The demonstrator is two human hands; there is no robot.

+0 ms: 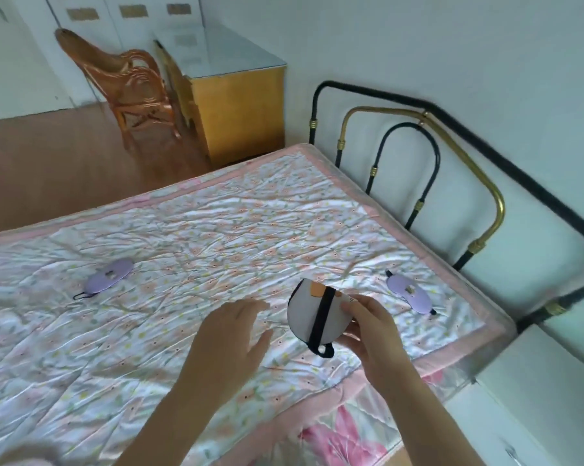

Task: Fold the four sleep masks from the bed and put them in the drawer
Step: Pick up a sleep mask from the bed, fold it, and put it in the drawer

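My right hand grips a folded white sleep mask with an orange patch and a black strap across it, held just above the bed. Left of it, my left hand hovers over the quilt with fingers spread and nothing in it. One purple sleep mask lies flat on the left part of the flowered quilt. A second purple sleep mask lies near the right edge of the bed. A white cabinet with a drawer front stands at the lower right.
A black and gold metal bed frame rises along the right side by the wall. Beyond the bed stand a yellow wooden desk with a glass top and a rattan chair on the wooden floor.
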